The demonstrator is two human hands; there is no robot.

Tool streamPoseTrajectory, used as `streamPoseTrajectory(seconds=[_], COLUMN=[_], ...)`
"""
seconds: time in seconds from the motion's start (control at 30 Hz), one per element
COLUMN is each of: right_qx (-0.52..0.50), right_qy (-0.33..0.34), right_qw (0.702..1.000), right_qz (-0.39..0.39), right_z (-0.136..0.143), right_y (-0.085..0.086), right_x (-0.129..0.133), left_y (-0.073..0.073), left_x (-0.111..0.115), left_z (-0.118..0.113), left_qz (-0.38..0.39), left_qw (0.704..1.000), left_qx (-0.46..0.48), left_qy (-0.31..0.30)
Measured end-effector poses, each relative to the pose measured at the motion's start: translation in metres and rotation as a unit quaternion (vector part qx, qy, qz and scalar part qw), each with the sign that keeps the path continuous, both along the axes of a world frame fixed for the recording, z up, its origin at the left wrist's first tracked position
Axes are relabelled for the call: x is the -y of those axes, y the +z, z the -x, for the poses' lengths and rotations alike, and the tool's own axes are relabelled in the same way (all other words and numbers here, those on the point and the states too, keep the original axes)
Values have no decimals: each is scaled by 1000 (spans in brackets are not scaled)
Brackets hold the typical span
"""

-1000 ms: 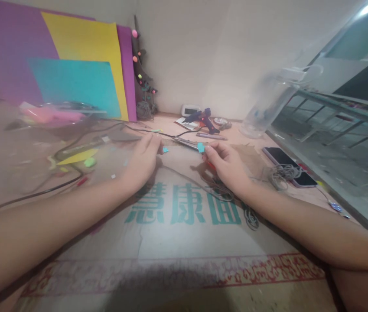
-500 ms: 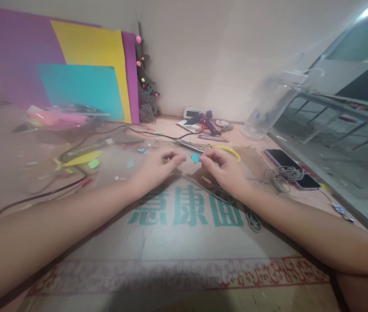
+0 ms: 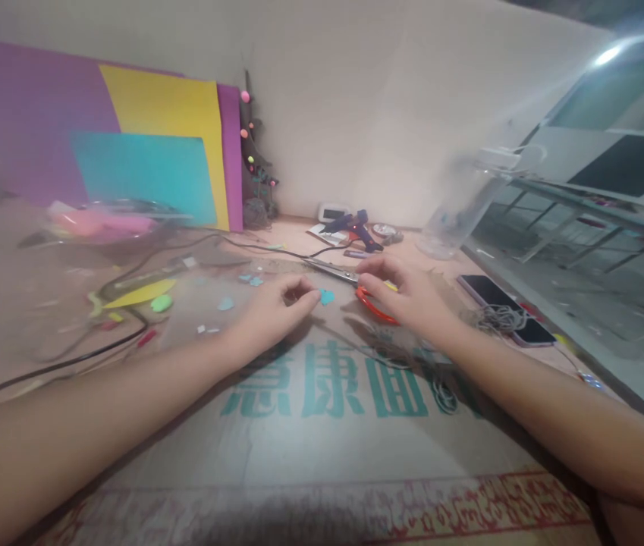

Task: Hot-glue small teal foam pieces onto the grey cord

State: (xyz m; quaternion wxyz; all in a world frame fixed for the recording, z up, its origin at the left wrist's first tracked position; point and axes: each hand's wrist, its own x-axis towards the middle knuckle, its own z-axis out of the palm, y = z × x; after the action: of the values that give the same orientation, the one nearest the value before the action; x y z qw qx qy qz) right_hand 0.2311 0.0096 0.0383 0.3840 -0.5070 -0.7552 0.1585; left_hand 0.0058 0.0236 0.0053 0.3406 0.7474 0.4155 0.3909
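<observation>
A small blue cut piece point(image 3: 327, 296) is pinched at the fingertips of my left hand point(image 3: 287, 305), which is closed. Just to its right, my right hand point(image 3: 398, 294) curls over the scissors point(image 3: 375, 306), fingers and thumb around the handles. One handle loop is red-orange, and a bit of yellow shows between the fingers. The metal blades point away to the left, closed together. My palm hides part of the handles.
Blue scraps point(image 3: 225, 303), a yellow leaf-shaped piece point(image 3: 142, 293) and a green piece point(image 3: 161, 302) lie left. A glue gun point(image 3: 359, 227) sits at the back, its black cord running left. A phone point(image 3: 489, 299) with tangled wire point(image 3: 497, 320) is right; coloured sheets point(image 3: 151, 178) lean behind.
The blue piece has passed from my right fingertips to my left. My right hand has moved onto the scissors' handles, and the red-orange loop now shows. The view has tilted up slightly.
</observation>
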Motion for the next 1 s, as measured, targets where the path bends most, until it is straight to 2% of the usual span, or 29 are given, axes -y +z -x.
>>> streamPoseTrajectory(seconds=[0.1, 0.23, 0.43, 0.57, 0.67, 0.83, 1.0], right_qx=[16, 67, 197, 163, 146, 108, 60], right_qy=[-31, -47, -101, -119, -127, -136, -161], right_qw=[999, 995, 975, 977, 978, 981, 984], right_qz=[13, 56, 7, 67, 83, 80, 52], right_z=[-20, -44, -56, -53, -47, -40, -41], right_y=[14, 20, 16, 11, 3, -6, 9], right_x=[-14, -38, -91, -131, -150, -156, -141], left_y=[-5, -7, -6, -4, -5, -11, -11], left_x=[-3, -5, -4, -4, -6, -10, -12], left_z=[2, 2, 1, 0, 0, 1, 2], left_qz=[-6, -15, 12, 19, 20, 48, 66], left_qw=[1000, 1000, 1000, 1000, 999, 998, 994], left_qx=[1, 9, 23, 20, 26, 46, 80], left_qy=[-6, -11, -9, 3, 9, 15, 14])
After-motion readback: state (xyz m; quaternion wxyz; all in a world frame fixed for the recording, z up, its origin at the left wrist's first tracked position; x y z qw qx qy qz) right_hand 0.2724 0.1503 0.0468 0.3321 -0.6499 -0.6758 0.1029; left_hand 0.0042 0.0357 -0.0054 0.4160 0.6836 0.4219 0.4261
